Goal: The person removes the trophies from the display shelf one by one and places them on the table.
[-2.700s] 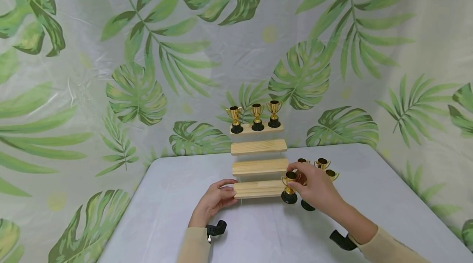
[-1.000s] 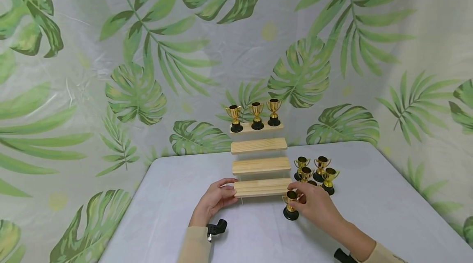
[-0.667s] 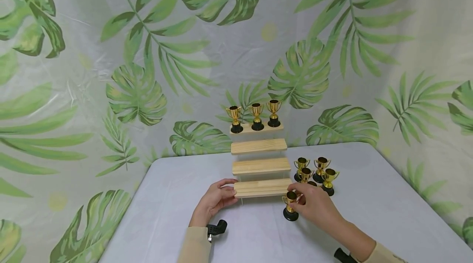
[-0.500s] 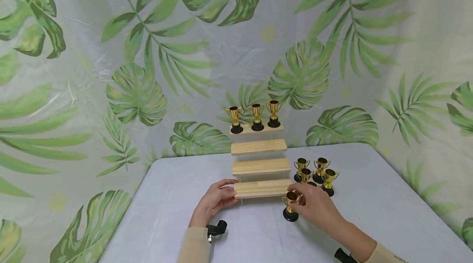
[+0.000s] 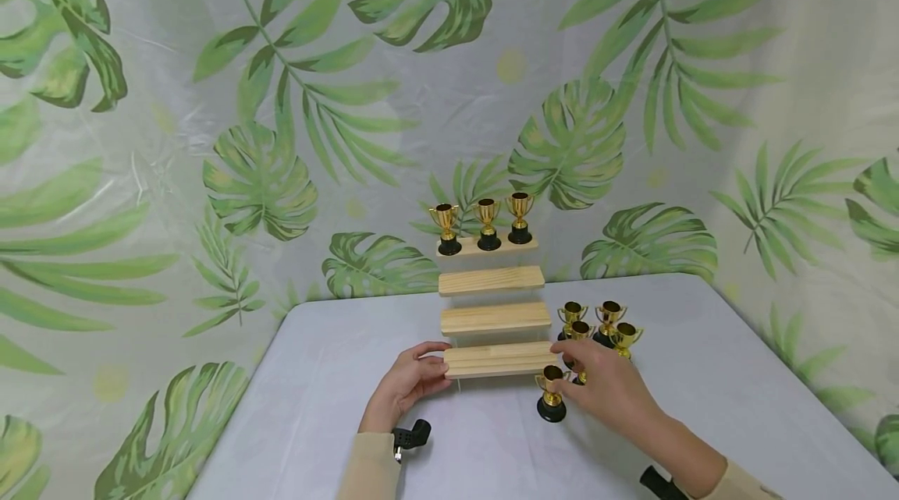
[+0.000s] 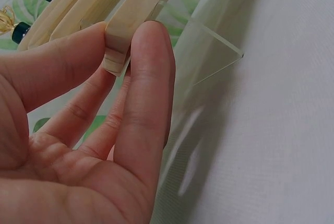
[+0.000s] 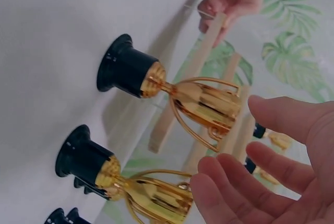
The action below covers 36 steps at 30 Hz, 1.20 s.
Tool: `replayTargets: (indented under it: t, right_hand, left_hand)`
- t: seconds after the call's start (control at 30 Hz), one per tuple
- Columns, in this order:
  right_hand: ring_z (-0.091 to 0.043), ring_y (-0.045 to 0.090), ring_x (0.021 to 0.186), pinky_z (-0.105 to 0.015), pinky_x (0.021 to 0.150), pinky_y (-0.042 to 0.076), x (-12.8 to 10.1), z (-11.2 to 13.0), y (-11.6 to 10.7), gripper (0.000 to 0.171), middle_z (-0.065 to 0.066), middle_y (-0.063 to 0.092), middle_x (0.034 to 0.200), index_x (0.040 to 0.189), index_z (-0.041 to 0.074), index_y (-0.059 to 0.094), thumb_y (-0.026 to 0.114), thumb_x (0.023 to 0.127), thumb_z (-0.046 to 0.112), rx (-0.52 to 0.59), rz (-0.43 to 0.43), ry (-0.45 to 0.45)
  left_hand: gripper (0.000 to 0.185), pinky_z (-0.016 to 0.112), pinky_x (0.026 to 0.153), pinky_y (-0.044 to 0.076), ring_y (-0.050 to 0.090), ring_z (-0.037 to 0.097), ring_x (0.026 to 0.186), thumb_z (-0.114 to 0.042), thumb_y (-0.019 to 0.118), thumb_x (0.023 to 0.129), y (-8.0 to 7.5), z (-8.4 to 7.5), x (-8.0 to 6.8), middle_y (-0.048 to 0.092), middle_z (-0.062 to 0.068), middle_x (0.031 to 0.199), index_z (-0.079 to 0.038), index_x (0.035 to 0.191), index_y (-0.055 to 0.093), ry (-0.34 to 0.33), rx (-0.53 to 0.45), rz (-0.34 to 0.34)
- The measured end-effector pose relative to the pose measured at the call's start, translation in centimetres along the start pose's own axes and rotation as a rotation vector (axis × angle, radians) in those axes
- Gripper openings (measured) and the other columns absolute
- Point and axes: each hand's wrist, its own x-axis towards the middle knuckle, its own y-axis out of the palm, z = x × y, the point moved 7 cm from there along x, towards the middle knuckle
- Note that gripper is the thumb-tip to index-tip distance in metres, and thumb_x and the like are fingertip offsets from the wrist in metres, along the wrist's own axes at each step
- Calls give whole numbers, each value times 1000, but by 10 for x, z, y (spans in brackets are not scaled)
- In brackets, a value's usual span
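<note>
On the grey-white table [image 5: 337, 375] a small gold trophy cup on a black base [image 5: 551, 394] stands upright just in front of the right end of the lowest wooden step [image 5: 495, 358] of a tiered display stand. The right hand [image 5: 604, 387] is the nearer hand by far: it sits immediately to the cup's right, and the right wrist view shows its fingers [image 7: 271, 114] straight and spread, close beside the cup's bowl [image 7: 209, 106] but not closed around it (whether a fingertip brushes the handle I cannot tell). So the trophy lies to the left of that hand, its long axis vertical, base flat on the table. A second trophy [image 7: 141, 192] stands just beside it, partly hidden behind the hand in the head view, and four more gold cups [image 5: 597, 320] cluster a little farther back. The left hand [image 5: 407, 383] is at the opposite end of the same step, well apart from the cup; its thumb and fingers [image 6: 148, 93] pinch the end of the wooden plank [image 6: 128, 31], beside a clear acrylic side panel [image 6: 214, 41]. Three trophies [image 5: 485, 223] already stand in a row on the top step; the two middle steps are bare.
</note>
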Motion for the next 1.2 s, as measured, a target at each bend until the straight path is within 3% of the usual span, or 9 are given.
replayTargets:
  t: [0.2, 0.53, 0.77, 1.2]
  right_hand:
    - [-3, 56, 75, -23, 56, 45, 3, 5, -9, 46, 16, 60, 89, 115, 23, 71, 91, 74, 32, -29, -31, -25]
    - [-13, 63, 79, -30, 61, 52, 13, 11, -31, 39, 11, 63, 89, 114, 18, 72, 87, 80, 25, 6, -106, -85]
    - [-9, 63, 80, -30, 64, 55, 22, 10, -40, 37, 9, 65, 91, 116, 15, 72, 86, 82, 23, 21, -148, -95]
    - [-16, 66, 80, -32, 65, 60, 44, 10, -59, 34, 2, 69, 92, 114, 12, 71, 83, 83, 15, 129, -216, -113]
  left_hand:
    - [48, 31, 71, 60, 69, 24, 88, 8, 67, 87, 0, 0, 0, 67, 16, 101, 4, 134, 56, 5, -9, 4]
    - [48, 30, 71, 60, 69, 23, 86, 8, 67, 87, 0, 0, -1, 67, 15, 100, 4, 133, 57, 5, -19, 7]
    - [50, 30, 71, 60, 69, 23, 86, 8, 68, 87, 0, 0, -2, 68, 16, 102, 4, 135, 55, 2, -23, 8]
    - [50, 30, 71, 60, 69, 23, 84, 9, 68, 86, 2, -1, -2, 68, 15, 100, 4, 134, 56, 0, -25, 14]
